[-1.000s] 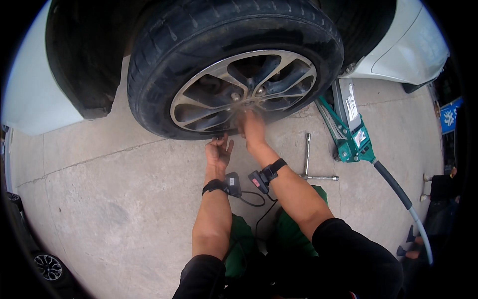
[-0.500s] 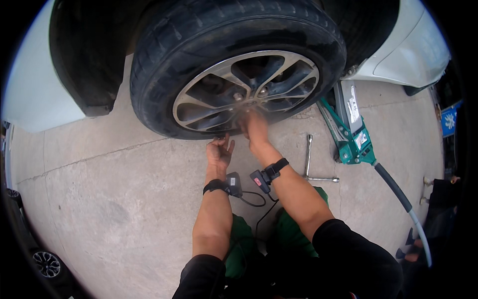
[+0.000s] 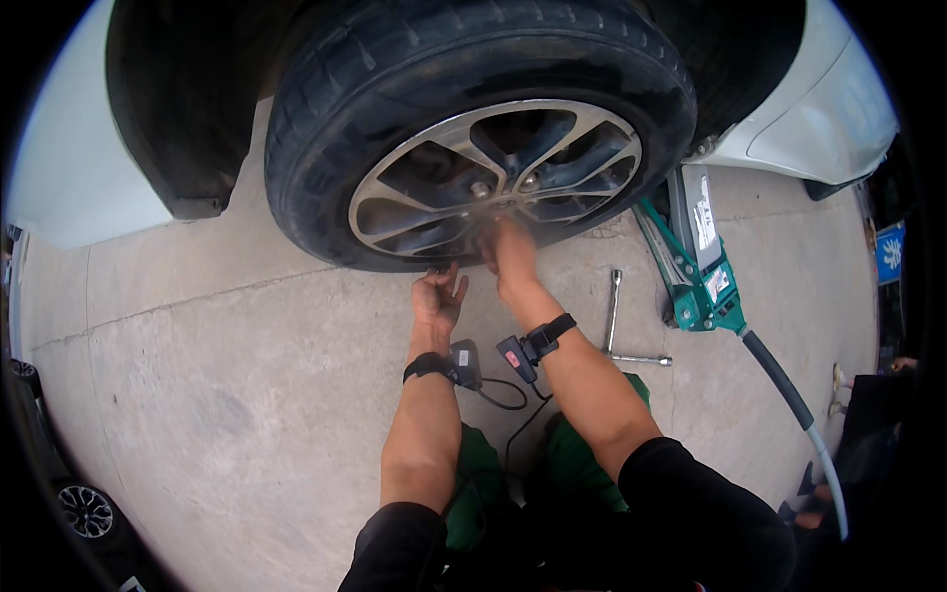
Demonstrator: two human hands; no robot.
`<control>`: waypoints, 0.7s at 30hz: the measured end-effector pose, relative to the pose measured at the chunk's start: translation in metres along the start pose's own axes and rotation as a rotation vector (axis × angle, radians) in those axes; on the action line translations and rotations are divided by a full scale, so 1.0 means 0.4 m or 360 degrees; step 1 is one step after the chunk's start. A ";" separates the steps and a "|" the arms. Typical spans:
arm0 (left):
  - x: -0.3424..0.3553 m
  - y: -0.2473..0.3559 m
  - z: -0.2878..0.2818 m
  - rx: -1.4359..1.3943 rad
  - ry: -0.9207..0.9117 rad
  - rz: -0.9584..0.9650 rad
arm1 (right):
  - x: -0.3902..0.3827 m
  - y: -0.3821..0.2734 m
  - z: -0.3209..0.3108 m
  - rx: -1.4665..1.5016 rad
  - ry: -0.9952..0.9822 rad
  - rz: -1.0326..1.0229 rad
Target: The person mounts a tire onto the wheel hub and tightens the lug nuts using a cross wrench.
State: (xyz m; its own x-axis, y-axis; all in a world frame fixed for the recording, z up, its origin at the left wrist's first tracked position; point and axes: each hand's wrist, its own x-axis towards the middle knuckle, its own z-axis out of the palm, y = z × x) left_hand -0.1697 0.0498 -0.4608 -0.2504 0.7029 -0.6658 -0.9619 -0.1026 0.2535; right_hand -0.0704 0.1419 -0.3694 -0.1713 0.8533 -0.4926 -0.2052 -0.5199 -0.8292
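A pale grey concrete floor (image 3: 247, 385) fills most of the view, crossed by a thin dark seam and marked with faint stains. At the top centre, a car wheel (image 3: 505, 183) with a black tyre and silver spokes stands in the arch of a white car (image 3: 74, 138). The right hand (image 3: 508, 252) is at the lower part of the hub, too blurred to tell what it grips. The left hand (image 3: 437, 298) is palm up at the tyre's lower edge, some fingers bent; whether it holds anything cannot be told. A metal wrench (image 3: 614, 321) lies on the concrete beside the right forearm. Further right, a green floor jack (image 3: 705, 286) reaches toward the car's underside. At the right rim are a blue sign (image 3: 890, 254) and a person in dark clothes (image 3: 873, 405); at the left rim, a dark car's wheel (image 3: 86, 510).
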 end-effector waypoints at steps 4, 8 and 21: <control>-0.007 -0.001 0.013 0.0009 0.0008 -0.0004 | -0.001 -0.002 0.008 0.0010 0.0056 -0.0097; -0.010 0.001 0.016 -0.0007 0.0034 0.0004 | -0.010 -0.012 -0.004 -0.0008 -0.0025 0.0035; -0.012 0.001 0.016 0.0004 0.0036 0.0014 | -0.010 -0.007 0.010 0.0090 0.0028 -0.0060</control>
State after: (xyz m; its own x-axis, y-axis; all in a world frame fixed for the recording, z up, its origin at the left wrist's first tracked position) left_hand -0.1682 0.0512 -0.4530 -0.2610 0.6860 -0.6792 -0.9594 -0.1067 0.2610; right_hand -0.0730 0.1399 -0.3642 -0.1459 0.8725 -0.4662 -0.2656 -0.4885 -0.8312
